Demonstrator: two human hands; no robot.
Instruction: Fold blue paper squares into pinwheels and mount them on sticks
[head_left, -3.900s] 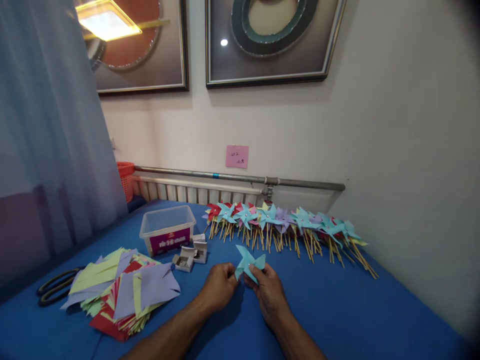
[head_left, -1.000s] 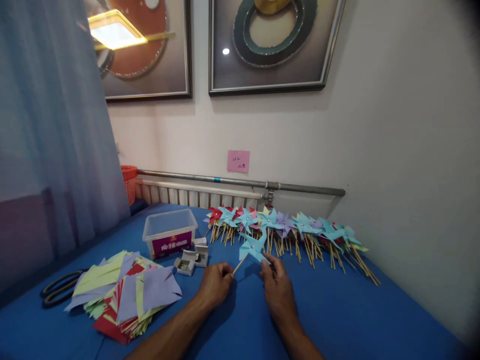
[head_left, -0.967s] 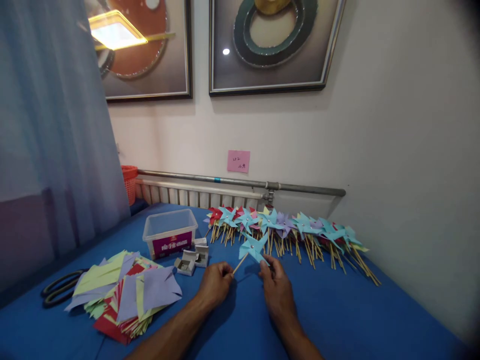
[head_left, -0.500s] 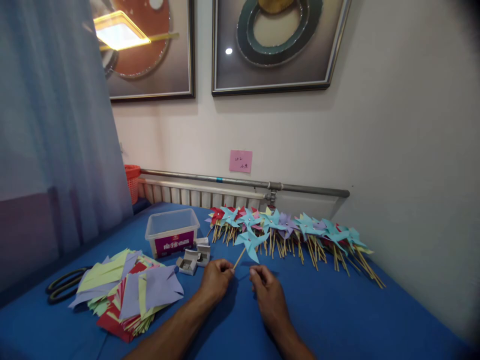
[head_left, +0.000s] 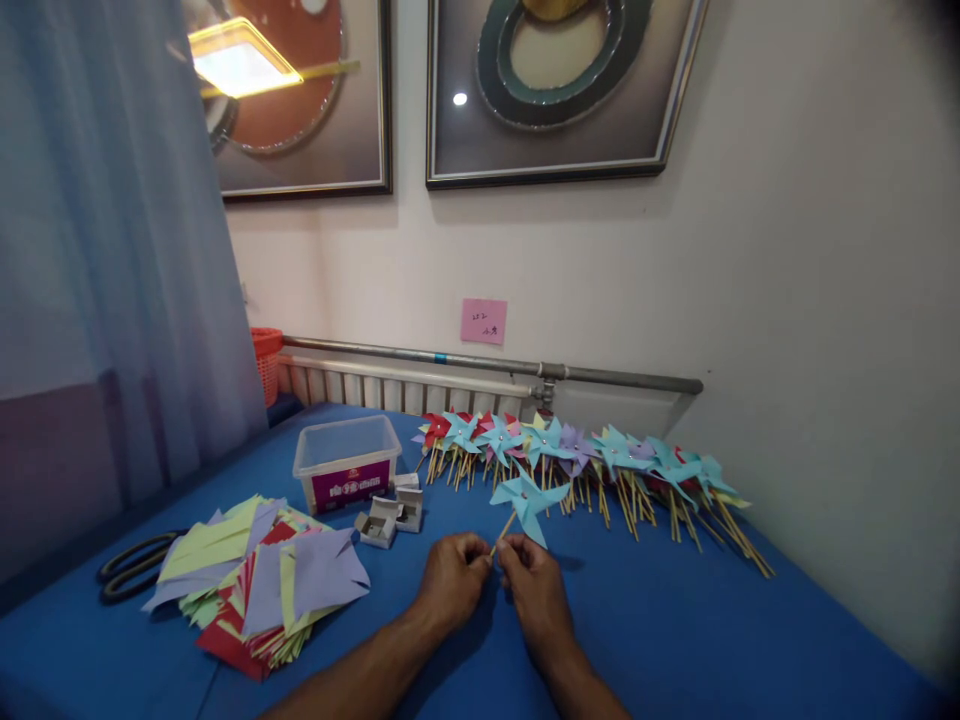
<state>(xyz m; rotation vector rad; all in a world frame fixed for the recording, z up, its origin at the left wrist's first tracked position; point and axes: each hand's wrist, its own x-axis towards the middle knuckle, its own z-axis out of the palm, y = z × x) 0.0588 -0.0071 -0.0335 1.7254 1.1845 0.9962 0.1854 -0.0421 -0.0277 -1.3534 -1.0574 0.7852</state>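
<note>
A light blue paper pinwheel [head_left: 529,499] on a thin wooden stick stands tilted just above the blue table [head_left: 675,620]. My left hand [head_left: 452,577] and my right hand [head_left: 529,590] meet at the lower end of the stick, each pinching it with closed fingers. Behind them, a long row of finished pinwheels [head_left: 585,455] in blue, red, purple and yellow lies along the table's far edge, sticks pointing toward me.
A pile of cut coloured paper squares [head_left: 262,580] lies at the left. Black scissors [head_left: 135,565] rest further left. A clear plastic box [head_left: 345,465] and small open cardboard boxes [head_left: 390,515] sit behind my hands. A radiator pipe [head_left: 487,360] and wall stand close behind.
The paper shape I held bare earlier is now on a stick. My right hand let go of the pinwheel's blades and came down to the stick beside my left hand.
</note>
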